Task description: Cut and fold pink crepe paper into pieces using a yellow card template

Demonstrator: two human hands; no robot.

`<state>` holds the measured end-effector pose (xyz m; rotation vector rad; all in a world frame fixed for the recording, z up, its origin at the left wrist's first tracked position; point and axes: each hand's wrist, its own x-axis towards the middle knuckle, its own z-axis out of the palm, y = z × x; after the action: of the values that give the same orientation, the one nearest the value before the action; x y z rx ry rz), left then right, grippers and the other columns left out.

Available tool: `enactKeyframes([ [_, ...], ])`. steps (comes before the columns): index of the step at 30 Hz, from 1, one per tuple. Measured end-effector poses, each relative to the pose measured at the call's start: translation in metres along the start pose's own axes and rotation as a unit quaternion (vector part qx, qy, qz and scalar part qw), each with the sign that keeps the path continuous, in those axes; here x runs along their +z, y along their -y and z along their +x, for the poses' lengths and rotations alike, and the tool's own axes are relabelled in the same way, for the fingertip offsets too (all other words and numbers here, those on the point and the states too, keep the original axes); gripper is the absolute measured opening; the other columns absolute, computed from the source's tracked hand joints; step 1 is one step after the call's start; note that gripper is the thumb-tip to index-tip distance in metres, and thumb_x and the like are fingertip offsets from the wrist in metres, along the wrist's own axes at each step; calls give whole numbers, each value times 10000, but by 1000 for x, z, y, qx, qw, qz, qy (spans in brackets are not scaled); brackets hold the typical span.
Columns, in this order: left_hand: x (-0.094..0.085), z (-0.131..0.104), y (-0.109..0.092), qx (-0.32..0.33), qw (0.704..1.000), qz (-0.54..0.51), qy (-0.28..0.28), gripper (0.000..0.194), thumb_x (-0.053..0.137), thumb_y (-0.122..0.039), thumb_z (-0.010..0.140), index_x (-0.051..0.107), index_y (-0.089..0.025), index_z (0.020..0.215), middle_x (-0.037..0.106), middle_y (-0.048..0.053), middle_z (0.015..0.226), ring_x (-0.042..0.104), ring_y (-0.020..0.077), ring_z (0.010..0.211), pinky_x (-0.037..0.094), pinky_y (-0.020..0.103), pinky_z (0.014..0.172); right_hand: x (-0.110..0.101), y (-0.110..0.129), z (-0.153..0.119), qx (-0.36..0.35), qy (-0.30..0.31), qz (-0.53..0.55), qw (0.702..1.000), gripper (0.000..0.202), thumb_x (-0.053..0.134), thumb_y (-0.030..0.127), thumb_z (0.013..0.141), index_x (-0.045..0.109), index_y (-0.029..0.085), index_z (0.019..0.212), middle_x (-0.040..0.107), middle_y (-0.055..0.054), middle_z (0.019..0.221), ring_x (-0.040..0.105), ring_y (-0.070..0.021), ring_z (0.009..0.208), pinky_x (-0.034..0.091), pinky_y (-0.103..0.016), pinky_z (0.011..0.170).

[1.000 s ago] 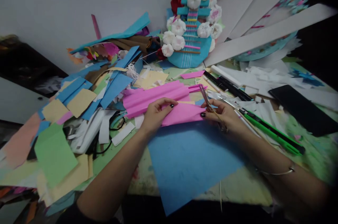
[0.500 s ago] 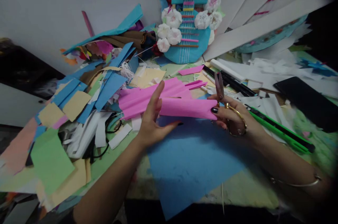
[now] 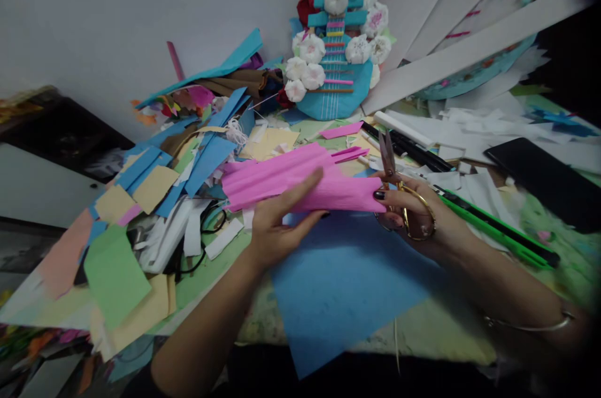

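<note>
A folded strip of pink crepe paper [image 3: 342, 194] stretches between my hands, above a sheet of blue paper [image 3: 347, 273]. My left hand [image 3: 282, 219] has the strip's left end between its thumb, below, and its fingers, with the index finger laid across the front. The thumb of my right hand [image 3: 408, 201] pinches the right end. Gold-handled scissors [image 3: 419, 223] hang on that same hand, blades pointing up. Behind the strip lies a larger piece of pink crepe paper [image 3: 272, 176], partly covered by the left hand.
Paper scraps, such as a green sheet [image 3: 115, 276], pile up at left. A flower-covered blue paper guitar [image 3: 335, 85] leans at the back. To the right lie a green cutter [image 3: 502, 229], a black phone [image 3: 544, 179] and white scraps [image 3: 483, 198]. The table's front edge is close.
My left index finger has come down from pointing up to lying over the strip. The right hand keeps its hold on strip and scissors. The view has shifted slightly.
</note>
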<state>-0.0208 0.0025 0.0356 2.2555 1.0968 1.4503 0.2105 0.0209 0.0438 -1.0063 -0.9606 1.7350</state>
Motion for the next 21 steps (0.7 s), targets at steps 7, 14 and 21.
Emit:
enactKeyframes([
  [7, -6, 9, -6, 32, 999, 9, -25, 352, 773, -134, 727, 717, -268, 1048, 759, -22, 946, 734, 143, 761, 602, 218, 693, -3, 4, -2, -21, 10, 24, 999, 370, 754, 203, 653, 593, 212, 986, 460, 63, 601, 381, -20, 408, 267, -175, 393],
  [14, -9, 11, -1, 47, 997, 27, -52, 359, 789, -139, 707, 721, -269, 1034, 760, -14, 925, 736, 137, 764, 598, 196, 701, -7, 12, -8, -65, 45, -34, 996, 442, 728, 328, 762, 586, 248, 1172, 563, 30, 628, 500, -69, 421, 320, -172, 374],
  [21, -7, 7, -2, 52, 998, 18, -44, 566, 753, -98, 732, 608, -318, 1232, 713, -25, 1122, 709, 134, 940, 569, 221, 866, -17, 9, -5, -57, 73, 22, 995, 298, 636, 362, 824, 605, 232, 1090, 673, -10, 774, 521, -68, 413, 410, -195, 406],
])
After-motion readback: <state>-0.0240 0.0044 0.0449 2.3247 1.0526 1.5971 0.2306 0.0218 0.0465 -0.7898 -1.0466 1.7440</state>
